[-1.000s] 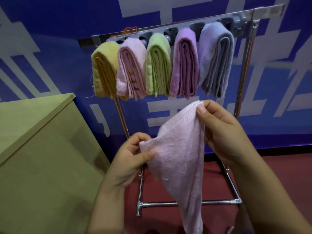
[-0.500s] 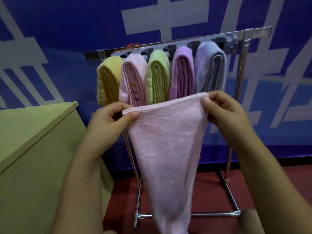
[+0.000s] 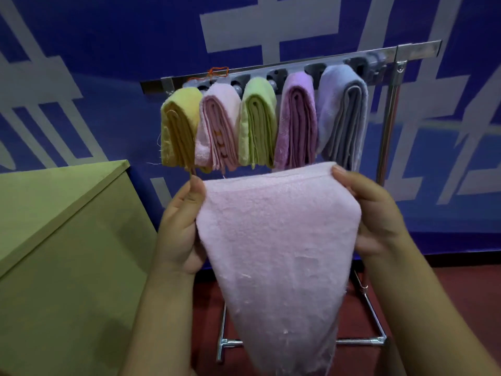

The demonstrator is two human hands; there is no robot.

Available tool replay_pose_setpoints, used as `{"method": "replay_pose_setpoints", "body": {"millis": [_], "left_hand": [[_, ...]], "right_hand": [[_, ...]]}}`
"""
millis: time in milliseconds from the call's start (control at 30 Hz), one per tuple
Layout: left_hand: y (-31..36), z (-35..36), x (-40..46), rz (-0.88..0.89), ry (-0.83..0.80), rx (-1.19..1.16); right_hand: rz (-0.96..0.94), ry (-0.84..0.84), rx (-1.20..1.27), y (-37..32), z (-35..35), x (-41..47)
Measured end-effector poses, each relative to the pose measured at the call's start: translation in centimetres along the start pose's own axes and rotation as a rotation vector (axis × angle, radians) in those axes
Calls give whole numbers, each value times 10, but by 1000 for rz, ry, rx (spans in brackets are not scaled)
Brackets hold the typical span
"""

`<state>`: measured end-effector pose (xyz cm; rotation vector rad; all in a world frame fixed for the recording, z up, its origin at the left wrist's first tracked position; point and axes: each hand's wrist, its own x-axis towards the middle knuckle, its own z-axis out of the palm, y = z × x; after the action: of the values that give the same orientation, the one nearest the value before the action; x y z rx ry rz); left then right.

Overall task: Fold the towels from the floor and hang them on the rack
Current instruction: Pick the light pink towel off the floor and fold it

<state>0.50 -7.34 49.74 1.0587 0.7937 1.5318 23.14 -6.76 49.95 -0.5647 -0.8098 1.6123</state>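
A: Holding pale pink towel [image 3: 276, 240] up in front of metal rack [image 3: 390, 54], below five folded towels [image 3: 260, 123] hung there?
B: Yes. Left hand [image 3: 180, 226], right hand [image 3: 376, 213] each pinching a top corner, spread apart.

Green box [image 3: 67, 253] left; blue wall [image 3: 108, 63] behind; red floor [image 3: 461, 280].

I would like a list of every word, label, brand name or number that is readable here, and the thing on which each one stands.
Blue wall: large pale strokes, cropped by the frame; nothing reads as a whole character.
Folded pink towel on the rack: small orange marks between the folds, too small to read.
Pink towel in the hands, green box, metal rack: no text visible.
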Motion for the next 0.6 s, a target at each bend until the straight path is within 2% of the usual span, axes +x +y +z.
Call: {"method": "replay_pose_setpoints", "body": {"millis": [67, 133, 233, 367, 467, 600], "left_hand": [[-14, -3, 6, -131, 91, 72], [-29, -7, 10, -187, 157, 150], [-46, -6, 10, -201, 182, 260], [-47, 9, 0, -191, 129, 370], [-40, 20, -9, -164, 60, 381], [-32, 32, -19, -111, 2, 402]], "right_hand": [[137, 155, -13, 9, -4, 10], [151, 260, -61, 21, -10, 16], [24, 361, -222, 37, -13, 14], [-172, 453, -557, 50, -12, 12], [-347, 462, -809, 55, 2, 4], [-509, 400, -946, 61, 20, -9]]}}
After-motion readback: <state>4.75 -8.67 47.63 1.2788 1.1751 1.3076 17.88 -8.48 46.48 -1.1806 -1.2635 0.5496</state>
